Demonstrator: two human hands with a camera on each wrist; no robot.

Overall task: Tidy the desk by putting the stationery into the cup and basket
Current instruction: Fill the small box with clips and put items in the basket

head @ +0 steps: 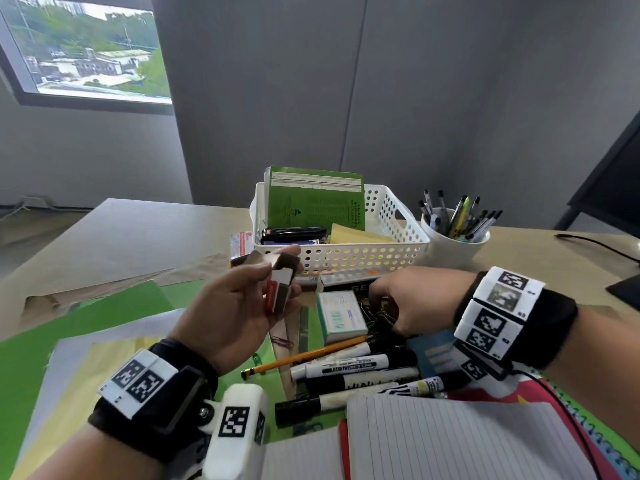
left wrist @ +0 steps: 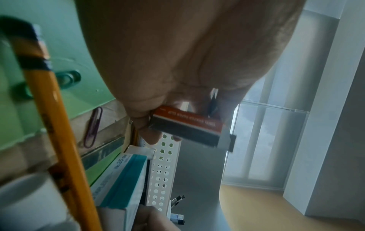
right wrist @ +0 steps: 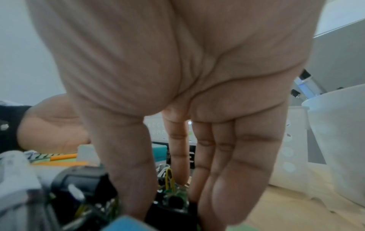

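Item: paper clip box (head: 278,292), light crushable card with its flap open, clamped in my left hand (head: 239,313) before the basket (head: 398,237); grip the sides; right hand (head: 415,303) fingers straight on the binder clips (head: 379,315)

Perforated plastic basket (head: 360,258), matt

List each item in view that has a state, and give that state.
Clip box: flap open, held in the left hand.
Right hand: fingers down in the clip pile; grip unclear.
Basket: holds green books, a stapler and a yellow pad.
Cup: upright, full of pens.
Markers: capped, lying on the desk.
Pencil: lying loose.
Staple box: closed, on the desk.
Notebook: open.
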